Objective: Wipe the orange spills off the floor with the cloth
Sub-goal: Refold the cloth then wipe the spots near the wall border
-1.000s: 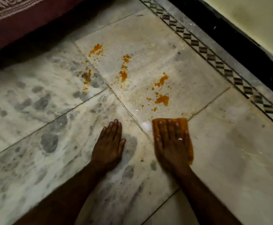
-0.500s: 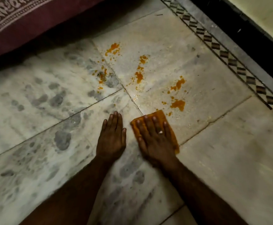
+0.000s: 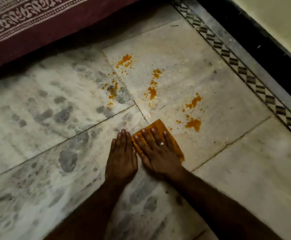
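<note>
Right hand [image 3: 158, 151] flat on orange cloth [image 3: 160, 126], beside left hand [image 3: 122, 156].

cloth [image 3: 160, 129] under right hand [image 3: 158, 153], spills [image 3: 193, 123] beyond

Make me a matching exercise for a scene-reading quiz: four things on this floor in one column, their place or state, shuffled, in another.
1. cloth
2. left hand
3. orange spills
4. patterned border strip

A. flat on bare marble, holding nothing
B. along the black skirting
C. pressed under the right hand
D. scattered beyond the fingertips, unwiped

Pairs: 1-C, 2-A, 3-D, 4-B
</note>
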